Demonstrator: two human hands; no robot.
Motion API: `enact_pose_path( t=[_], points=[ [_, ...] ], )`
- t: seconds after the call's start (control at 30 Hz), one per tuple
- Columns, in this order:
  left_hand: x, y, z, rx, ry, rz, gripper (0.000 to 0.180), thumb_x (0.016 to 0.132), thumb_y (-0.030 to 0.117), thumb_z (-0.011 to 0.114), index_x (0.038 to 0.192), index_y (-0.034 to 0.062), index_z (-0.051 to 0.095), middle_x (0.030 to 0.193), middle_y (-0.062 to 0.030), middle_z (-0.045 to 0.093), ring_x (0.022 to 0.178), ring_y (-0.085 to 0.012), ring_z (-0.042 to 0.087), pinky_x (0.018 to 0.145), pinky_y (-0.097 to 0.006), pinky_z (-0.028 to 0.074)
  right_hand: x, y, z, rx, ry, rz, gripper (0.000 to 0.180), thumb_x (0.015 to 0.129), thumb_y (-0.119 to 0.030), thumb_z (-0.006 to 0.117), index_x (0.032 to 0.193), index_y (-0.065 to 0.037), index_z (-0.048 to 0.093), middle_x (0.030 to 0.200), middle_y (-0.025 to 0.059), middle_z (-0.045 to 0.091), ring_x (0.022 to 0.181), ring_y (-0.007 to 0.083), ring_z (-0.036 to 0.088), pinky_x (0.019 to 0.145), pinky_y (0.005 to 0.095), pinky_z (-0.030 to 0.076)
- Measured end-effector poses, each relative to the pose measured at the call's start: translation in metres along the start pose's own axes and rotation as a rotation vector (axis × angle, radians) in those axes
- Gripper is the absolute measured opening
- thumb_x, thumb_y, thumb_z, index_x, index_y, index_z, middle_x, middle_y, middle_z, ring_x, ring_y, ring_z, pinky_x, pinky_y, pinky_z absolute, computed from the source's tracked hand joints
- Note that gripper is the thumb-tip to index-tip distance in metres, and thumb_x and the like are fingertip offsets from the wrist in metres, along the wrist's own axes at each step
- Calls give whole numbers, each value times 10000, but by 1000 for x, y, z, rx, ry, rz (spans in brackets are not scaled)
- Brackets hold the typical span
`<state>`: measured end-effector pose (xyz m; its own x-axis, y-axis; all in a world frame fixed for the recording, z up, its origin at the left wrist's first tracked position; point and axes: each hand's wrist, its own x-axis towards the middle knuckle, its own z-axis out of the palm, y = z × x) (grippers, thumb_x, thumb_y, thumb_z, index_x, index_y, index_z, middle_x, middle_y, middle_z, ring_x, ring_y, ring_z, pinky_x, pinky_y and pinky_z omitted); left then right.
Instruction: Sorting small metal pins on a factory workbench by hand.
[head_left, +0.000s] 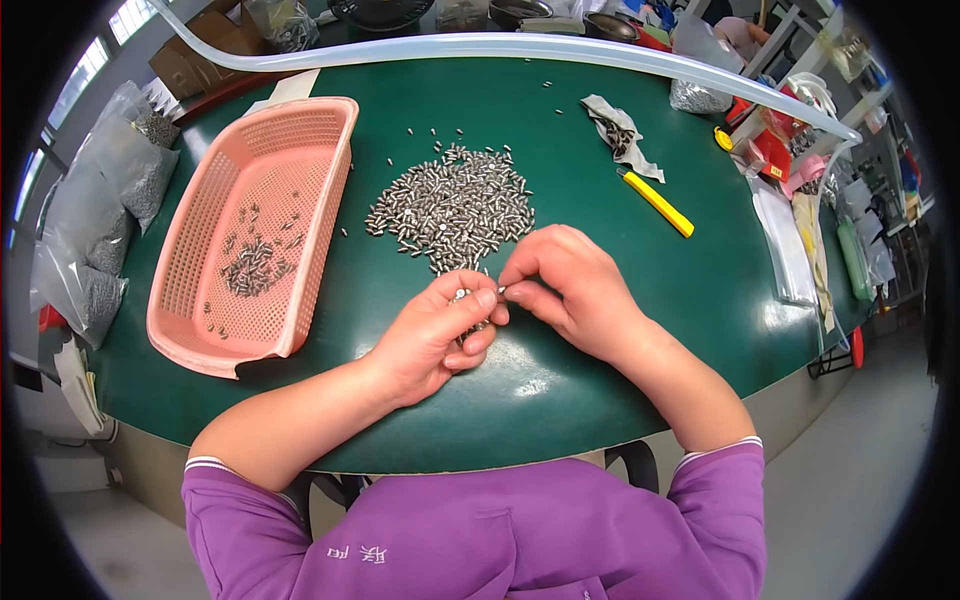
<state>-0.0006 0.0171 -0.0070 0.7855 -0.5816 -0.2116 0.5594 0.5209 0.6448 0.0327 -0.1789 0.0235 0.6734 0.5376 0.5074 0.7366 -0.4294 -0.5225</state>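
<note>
A heap of small silvery metal cylinders [455,205] lies on the green table [600,400], its near edge reaching my hands. My left hand [440,330] is curled around several of these metal pieces, some showing between its fingers. With thumb and forefinger, my right hand [565,285] pinches one small metal piece [502,290] right at the left fingertips. To the left stands a pink plastic basket [325,225] with perforated walls, and a smaller, looser pile of metal pieces [255,268] sits on its bottom.
A yellow utility knife [657,202] and a crumpled grey cloth [622,135] lie at the far right. Clear bags of metal parts [100,240] line the left edge. A pale raised strip [480,48] borders the far side. White sheets [780,240] rest along the right edge.
</note>
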Motion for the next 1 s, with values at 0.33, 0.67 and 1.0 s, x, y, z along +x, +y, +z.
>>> enact_pose_path(
  t=[0.33, 0.67, 1.0],
  points=[
    [-1, 3, 4, -12, 1, -21, 111, 942, 165, 520, 1002, 76, 491, 890, -63, 519, 591, -74, 393, 434, -173, 262, -5, 10, 14, -61, 6, 50, 216, 766, -65, 664, 976, -111, 657, 911, 24, 594, 878, 226, 578, 744, 346, 474],
    [-1, 5, 2, -7, -5, -23, 170, 959, 216, 445, 981, 57, 503, 901, -90, 521, 593, -105, 401, 443, -192, 273, -4, 18, 12, -163, -112, 13, 134, 738, -88, 679, 862, -94, 629, 871, 39, 565, 820, 239, 548, 706, 346, 466],
    [-2, 5, 2, 5, -23, -17, 154, 947, 190, 479, 1024, 61, 510, 911, -83, 524, 601, -97, 403, 446, -188, 272, -1, 7, 3, 27, 6, 87, 107, 766, -61, 667, 836, -73, 587, 890, 52, 574, 839, 223, 555, 707, 328, 467]
  ],
)
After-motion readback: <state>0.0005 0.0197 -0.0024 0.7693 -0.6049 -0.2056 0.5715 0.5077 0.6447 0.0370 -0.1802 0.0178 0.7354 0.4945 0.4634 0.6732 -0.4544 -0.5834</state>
